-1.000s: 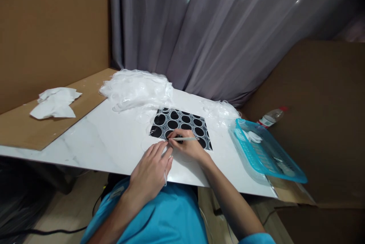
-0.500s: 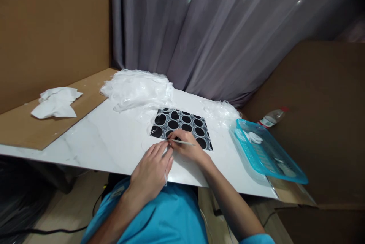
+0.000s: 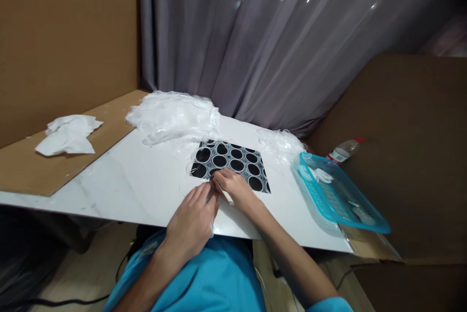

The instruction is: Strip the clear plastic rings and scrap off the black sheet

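Observation:
My right hand point(image 3: 236, 189) is closed on a thin pale stick point(image 3: 226, 196), which slants down beneath the fingers. Its fingertips meet those of my left hand point(image 3: 192, 218) at the near edge of a black-and-grey patterned mat point(image 3: 237, 165). The fingers of my left hand are bent together and closed over the white tabletop. A small white strand point(image 3: 212, 228) shows by its palm; what lies between the fingertips is hidden.
A large heap of white, clear-wrapped loops point(image 3: 175, 115) lies behind the mat, with a smaller heap point(image 3: 282, 143) to its right. A blue basket point(image 3: 343, 195) holds white items beside a bottle point(image 3: 345, 150). Crumpled tissue point(image 3: 69, 134) rests on cardboard point(image 3: 22, 176) at left.
The pale stick has swung from lying nearly level, pointing right, to slanting down under my right hand. Both hands stay together at the mat's near edge.

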Available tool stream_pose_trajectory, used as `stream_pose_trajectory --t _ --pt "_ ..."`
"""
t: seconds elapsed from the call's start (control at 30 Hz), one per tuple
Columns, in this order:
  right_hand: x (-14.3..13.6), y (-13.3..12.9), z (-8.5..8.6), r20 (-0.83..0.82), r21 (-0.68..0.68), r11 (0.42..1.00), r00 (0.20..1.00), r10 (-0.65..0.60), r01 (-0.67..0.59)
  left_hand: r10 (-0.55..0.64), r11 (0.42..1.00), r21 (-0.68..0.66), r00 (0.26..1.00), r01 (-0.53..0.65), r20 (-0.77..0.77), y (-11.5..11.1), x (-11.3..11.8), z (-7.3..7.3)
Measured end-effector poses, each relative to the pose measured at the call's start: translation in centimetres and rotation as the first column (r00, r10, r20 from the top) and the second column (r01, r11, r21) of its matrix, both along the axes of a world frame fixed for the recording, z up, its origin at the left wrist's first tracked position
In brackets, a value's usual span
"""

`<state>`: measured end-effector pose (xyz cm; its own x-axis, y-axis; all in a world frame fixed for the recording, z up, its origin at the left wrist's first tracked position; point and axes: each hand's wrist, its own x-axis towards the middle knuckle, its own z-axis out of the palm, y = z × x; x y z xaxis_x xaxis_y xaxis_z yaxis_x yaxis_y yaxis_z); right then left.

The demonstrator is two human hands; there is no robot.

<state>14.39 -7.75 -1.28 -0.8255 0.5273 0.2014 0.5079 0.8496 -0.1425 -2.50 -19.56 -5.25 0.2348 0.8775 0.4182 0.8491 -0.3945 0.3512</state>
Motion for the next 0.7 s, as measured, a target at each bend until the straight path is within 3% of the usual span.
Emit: stream_pose_trajectory --t 0.33,0.6,0.7 --pt "-0.3 -0.5 0.7 0.021 0.027 0.998 0.998 -0.052 0.051 -0.01 1.0 0.009 1.0 0.01 0.03 0.0 0.0 -0.1" --pt "0.6 0.5 -0.6 -0.109 -0.037 0.995 0.989 -0.096 0.093 -0.005 1.0 0.018 1.0 0.004 0.023 0.2 0.0 -0.4" --pt "1.5 1.7 -0.9 -0.259 -0.073 0.986 0.952 -0.164 0.15 0.001 1.0 0.023 0.999 -0.002 0.036 0.1 -0.1 -0.5"
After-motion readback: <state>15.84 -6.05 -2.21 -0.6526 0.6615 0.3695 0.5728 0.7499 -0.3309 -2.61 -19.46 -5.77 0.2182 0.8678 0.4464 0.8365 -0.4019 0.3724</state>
